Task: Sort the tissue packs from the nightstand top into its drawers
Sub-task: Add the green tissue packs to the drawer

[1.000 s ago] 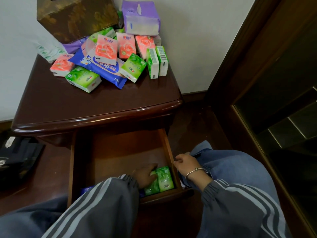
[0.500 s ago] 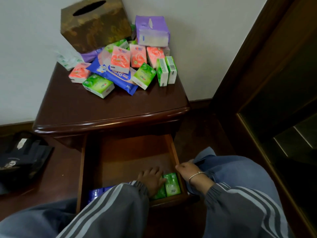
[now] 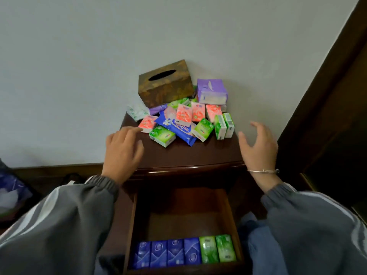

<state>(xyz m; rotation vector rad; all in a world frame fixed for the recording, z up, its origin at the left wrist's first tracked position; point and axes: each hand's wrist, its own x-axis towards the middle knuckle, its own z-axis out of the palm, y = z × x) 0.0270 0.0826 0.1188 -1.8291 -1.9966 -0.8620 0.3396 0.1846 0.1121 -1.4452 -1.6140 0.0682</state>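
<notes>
The tissue packs (image 3: 197, 114) lie heaped at the back of the nightstand top (image 3: 188, 155), pink, green and purple ones tumbled over a flat blue pack (image 3: 179, 129); one green pack (image 3: 162, 135) lies at the heap's front edge and two more, the standing pair (image 3: 224, 126), stand on edge at its right; below, the open drawer (image 3: 186, 215) holds a tidy front row (image 3: 184, 252), four blue then two green, bare board behind; the left hand (image 3: 123, 149) hovers at the heap's left, fingers loosely bent and holding nothing, forefinger just beside a pink pack (image 3: 148, 124); the right hand (image 3: 258, 147) is spread wide and empty, near the standing pair but apart from it; the step in hand looks like a reach for the next packs; best to take green ones, so the row's colours run on, lifting from the heap's edge so nothing above slides; a brown tissue box (image 3: 164, 84) and a large purple pack (image 3: 211, 91) sit behind, by the wall
</notes>
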